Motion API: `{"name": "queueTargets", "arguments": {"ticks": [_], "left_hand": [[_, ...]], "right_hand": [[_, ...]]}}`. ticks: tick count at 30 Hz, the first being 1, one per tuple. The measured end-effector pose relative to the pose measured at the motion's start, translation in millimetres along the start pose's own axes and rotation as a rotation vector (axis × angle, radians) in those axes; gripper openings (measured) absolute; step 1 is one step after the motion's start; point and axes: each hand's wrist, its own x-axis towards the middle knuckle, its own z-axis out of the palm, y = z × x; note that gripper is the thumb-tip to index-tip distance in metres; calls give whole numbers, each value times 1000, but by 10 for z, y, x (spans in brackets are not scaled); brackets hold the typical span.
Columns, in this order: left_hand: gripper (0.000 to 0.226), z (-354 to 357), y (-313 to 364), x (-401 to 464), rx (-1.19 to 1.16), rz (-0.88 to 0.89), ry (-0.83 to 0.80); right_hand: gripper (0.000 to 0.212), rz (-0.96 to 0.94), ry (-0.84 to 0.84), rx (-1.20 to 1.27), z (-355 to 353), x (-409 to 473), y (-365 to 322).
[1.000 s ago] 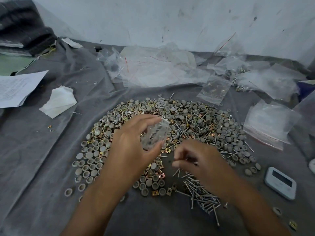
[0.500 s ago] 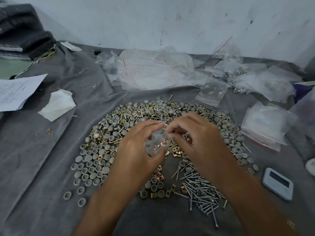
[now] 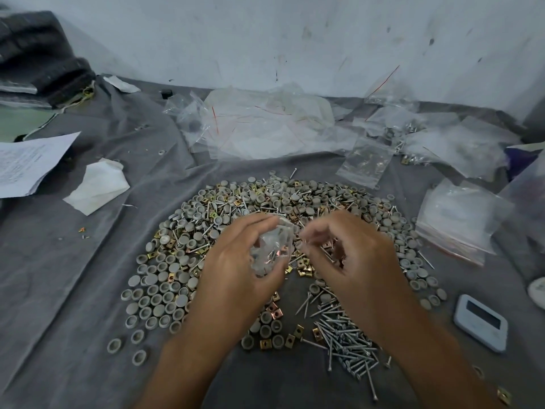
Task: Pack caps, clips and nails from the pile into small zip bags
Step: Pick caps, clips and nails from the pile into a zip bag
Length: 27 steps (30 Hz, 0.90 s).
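A small clear plastic zip bag (image 3: 272, 249) is gripped by the left hand (image 3: 236, 270); the right hand's (image 3: 354, 261) fingertips are pinched together beside its mouth, above the pile of grey round caps, brass clips and steel nails (image 3: 182, 261).

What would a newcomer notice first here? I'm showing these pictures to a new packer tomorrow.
First, the big pile of grey caps, brass clips and nails spread over the grey cloth in the middle. Above it, the left hand holds a small clear bag with the right hand at its mouth. Loose empty bags litter the back by the wall.
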Motion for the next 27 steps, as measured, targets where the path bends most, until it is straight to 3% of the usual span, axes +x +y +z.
{"name": "queueTargets", "arguments": {"ticks": [3,6,18,27], "left_hand": [[54,22,36,37,-1,-30,14],[53,79,19,14,-19,-38,43],[48,399,-332,-300,-145,142,164],[54,517,-413,-302,-161,177,132]], "right_hand": [[24,208,-426,-62,53,-265,120],[41,129,-676,-253,190,-466,214],[19,8,-688,-358,431,-557,115],[20,-41,-726,-357,511,-582,191]]}}
